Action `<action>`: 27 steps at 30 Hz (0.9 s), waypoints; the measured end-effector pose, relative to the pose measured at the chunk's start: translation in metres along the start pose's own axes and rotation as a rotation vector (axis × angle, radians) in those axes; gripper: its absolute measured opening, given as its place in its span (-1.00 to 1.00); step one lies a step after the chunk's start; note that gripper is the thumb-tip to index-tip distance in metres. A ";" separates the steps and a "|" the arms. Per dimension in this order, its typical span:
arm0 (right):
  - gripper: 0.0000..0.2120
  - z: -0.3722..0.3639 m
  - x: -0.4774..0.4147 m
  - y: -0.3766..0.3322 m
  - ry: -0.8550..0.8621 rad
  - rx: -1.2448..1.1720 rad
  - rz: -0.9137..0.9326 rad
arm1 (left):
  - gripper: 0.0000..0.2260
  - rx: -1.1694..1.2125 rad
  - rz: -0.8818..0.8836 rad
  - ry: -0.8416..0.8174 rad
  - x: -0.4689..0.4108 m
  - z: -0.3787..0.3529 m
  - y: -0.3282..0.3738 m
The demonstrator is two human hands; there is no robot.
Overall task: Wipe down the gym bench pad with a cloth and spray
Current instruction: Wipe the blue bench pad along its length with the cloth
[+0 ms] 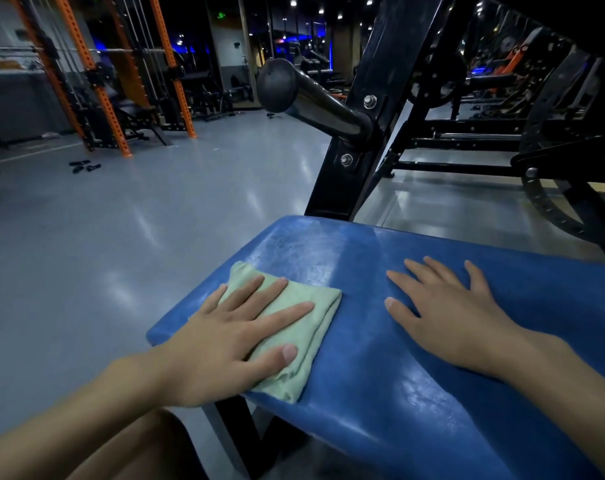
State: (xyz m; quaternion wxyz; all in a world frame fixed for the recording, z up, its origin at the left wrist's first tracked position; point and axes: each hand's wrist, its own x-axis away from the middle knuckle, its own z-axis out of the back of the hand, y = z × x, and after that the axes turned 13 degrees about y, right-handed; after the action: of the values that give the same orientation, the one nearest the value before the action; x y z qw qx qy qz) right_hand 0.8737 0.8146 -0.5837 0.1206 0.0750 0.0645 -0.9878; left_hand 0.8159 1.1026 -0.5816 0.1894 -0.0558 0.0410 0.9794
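Note:
The blue bench pad (391,393) fills the lower right of the head view, worn pale near its far end. A folded pale green cloth (323,306) lies on the pad's left corner. My left hand (225,341) presses flat on the cloth with straight fingers. My right hand (446,313) rests flat on the bare pad to the right of the cloth, fingers spread. No spray bottle is in view.
A black steel upright (363,140) with a black rounded peg (294,91) rises just beyond the pad's far end. Grey floor (121,237) spreads to the left. An orange rack (103,81) stands far left, and black machines (502,109) at the right.

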 end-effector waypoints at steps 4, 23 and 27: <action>-0.44 -0.002 -0.011 -0.012 -0.013 -0.134 -0.001 | -0.47 -0.002 0.033 -0.009 -0.046 -0.004 -0.007; -0.41 -0.012 -0.012 -0.014 -0.025 -0.064 0.003 | -0.42 -0.038 0.100 0.055 -0.118 -0.021 -0.043; -0.42 -0.012 -0.009 -0.015 -0.013 -0.058 0.005 | -0.50 -0.059 0.030 0.107 -0.030 -0.009 -0.035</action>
State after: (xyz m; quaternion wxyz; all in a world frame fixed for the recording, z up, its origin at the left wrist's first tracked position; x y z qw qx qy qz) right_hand 0.8806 0.8328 -0.5922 0.1255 0.0650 0.0923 -0.9857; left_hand 0.8579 1.1226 -0.5892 0.1705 -0.1131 0.0228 0.9786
